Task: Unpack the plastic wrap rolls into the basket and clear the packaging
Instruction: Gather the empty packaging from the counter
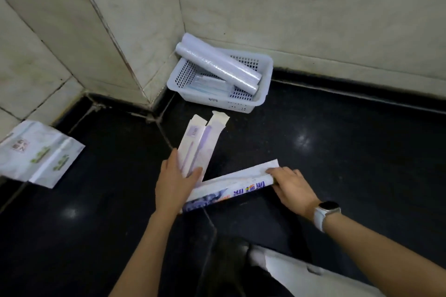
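Your left hand (177, 177) is clamped on the near end of one opened box (201, 144), thumb across its face, while your right hand (290, 185) grips the right end of a second box (229, 189), fingers curled over its top edge. The two cartons meet in a V at your left hand. The first runs its long axis up and away toward the basket (264, 75), open flaps at the far end. The second runs from low left to upper right, printed side toward you. Each hand already holds the end nearest it, so neither needs to cross over.

Two rolls (217, 65) lie side by side in the basket, slanting across it from the back left rim down to the front right corner and sticking out over the back edge. Under them sits a flat packet (207, 83). The basket stands in the corner where the tiled walls (313, 7) meet, well beyond the boxes on the dark floor (337, 142).

By the look of it the rolls are unpacked and the cartons are what remains to clear; whether either still holds anything cannot be told. The floor between the boxes and you is bare. A white bag (41, 154) lies well off to the left against the wall, out of the way of both hands. A watch (325, 214) is on your right wrist.
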### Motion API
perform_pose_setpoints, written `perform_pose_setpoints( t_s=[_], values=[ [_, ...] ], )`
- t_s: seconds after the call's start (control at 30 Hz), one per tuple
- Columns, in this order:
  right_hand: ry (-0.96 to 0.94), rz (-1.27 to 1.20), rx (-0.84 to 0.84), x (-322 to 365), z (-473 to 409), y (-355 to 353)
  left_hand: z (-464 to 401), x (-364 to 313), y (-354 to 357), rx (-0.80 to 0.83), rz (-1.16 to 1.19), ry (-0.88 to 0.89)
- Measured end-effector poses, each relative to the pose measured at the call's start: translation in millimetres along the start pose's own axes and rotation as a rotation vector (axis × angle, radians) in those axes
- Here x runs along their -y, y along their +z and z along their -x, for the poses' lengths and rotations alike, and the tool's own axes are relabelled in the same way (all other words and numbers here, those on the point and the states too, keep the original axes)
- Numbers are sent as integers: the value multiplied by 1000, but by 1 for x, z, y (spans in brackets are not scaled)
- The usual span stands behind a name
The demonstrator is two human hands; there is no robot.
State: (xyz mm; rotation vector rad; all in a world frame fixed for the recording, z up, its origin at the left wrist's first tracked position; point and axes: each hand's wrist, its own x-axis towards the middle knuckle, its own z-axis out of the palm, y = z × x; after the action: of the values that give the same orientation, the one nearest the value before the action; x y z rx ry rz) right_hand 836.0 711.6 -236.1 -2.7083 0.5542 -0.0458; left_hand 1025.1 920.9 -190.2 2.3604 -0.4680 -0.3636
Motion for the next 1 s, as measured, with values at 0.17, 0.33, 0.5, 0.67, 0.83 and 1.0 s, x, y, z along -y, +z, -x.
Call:
perform_pose_setpoints(
  t_s=[0.17, 0.33, 0.5, 0.67, 0.83, 1.0],
  values=[
    [531, -165, -175, -9, 132, 0, 43, -41, 25, 142, 99, 248],
    [859, -259, -423, 7, 262, -1, 115, -78, 73, 392, 63, 374],
    [1218, -243, -491, 18, 431, 21, 219, -123, 149, 682, -54, 579],
    [1649, -218, -514, 53, 614, 58, 374, -164, 227, 1000, -191, 853],
    [1970, -379, -603, 91, 768, 93, 570, -177, 305, 1229, -438, 1148],
    [2320, -560, -859, 115, 882, 108, 760, -163, 357, 1487, -625, 1258]
  ],
)
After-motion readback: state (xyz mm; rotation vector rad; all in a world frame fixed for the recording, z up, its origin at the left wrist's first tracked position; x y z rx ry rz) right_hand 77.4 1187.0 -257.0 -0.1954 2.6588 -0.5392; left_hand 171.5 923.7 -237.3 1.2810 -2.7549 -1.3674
